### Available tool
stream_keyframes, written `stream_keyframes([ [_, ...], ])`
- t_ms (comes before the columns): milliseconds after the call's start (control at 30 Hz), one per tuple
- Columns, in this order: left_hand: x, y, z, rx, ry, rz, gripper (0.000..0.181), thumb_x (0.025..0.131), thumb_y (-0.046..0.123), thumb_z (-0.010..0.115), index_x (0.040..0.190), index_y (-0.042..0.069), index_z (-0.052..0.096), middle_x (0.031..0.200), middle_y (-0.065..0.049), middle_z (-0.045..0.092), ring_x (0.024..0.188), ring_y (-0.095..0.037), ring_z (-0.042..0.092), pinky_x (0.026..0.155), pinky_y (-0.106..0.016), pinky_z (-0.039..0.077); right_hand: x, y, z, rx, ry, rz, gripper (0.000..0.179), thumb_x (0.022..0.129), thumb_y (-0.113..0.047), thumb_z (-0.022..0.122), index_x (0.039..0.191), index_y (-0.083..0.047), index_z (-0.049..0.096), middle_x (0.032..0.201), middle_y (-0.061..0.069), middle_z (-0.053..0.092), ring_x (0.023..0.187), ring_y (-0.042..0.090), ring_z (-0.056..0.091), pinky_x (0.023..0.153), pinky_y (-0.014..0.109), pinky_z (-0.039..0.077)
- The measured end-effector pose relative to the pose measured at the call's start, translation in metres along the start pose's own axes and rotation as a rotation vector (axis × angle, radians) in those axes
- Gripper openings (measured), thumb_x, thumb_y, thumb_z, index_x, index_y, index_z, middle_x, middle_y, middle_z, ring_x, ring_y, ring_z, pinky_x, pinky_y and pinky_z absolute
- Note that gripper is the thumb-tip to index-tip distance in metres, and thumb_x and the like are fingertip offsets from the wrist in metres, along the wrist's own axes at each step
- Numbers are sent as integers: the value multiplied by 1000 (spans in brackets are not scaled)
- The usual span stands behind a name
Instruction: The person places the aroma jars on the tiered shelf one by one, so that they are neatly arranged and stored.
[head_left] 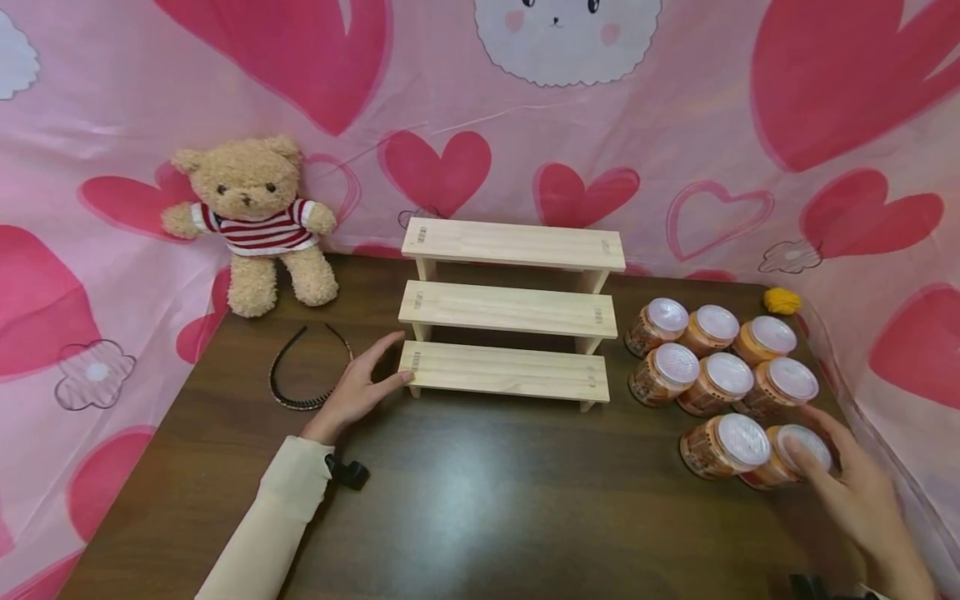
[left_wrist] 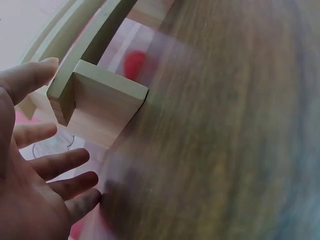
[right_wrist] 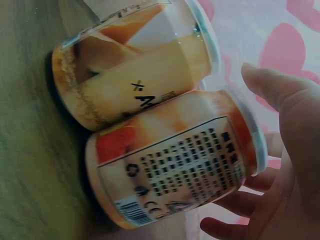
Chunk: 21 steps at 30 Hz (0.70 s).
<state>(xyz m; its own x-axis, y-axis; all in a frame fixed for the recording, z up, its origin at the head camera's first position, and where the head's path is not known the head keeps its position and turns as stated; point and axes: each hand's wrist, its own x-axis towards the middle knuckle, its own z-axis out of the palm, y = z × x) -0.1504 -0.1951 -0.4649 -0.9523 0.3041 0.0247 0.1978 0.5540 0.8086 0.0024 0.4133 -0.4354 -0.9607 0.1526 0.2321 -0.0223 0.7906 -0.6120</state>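
Note:
A three-step wooden shelf [head_left: 510, 371] stands at the middle of the table's far side. My left hand [head_left: 360, 387] is at the left end of its lowest step, fingers spread and thumb at the step's edge; the left wrist view shows that hand [left_wrist: 45, 170] beside the wooden end. At the right, my right hand [head_left: 858, 487] is around the nearest right jar [right_wrist: 175, 165], thumb over the lid and fingers beyond. In the right wrist view its thumb [right_wrist: 272, 85] stands apart from the lid. Another orange-labelled jar [head_left: 712, 450] touches that one on the left.
Behind these two stand several more jars [head_left: 663, 375] with clear lids, in two rows. A yellow ball-like thing [head_left: 782, 301] lies at the back right corner. A teddy bear [head_left: 255, 221] sits at the back left, with a dark headband [head_left: 281, 367] in front of it.

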Motion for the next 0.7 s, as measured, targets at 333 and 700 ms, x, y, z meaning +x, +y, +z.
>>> stream_keyframes([
  [333,-1,-5,3,-114,6,30,59,96,23,68,150,11,47,156,-14,46,147,-35,37,117,-59,27,-16,2,13,72,16,80,60,98,-13,63,154,-20,42,120,-51,39,100,-30,37,80,-3,23],
  [700,-2,-17,11,-255,20,48,52,98,18,65,147,15,51,155,-9,48,145,-18,39,119,-46,28,-23,4,25,253,91,134,65,96,5,59,154,-16,40,124,-33,47,99,-21,48,81,-1,34],
])
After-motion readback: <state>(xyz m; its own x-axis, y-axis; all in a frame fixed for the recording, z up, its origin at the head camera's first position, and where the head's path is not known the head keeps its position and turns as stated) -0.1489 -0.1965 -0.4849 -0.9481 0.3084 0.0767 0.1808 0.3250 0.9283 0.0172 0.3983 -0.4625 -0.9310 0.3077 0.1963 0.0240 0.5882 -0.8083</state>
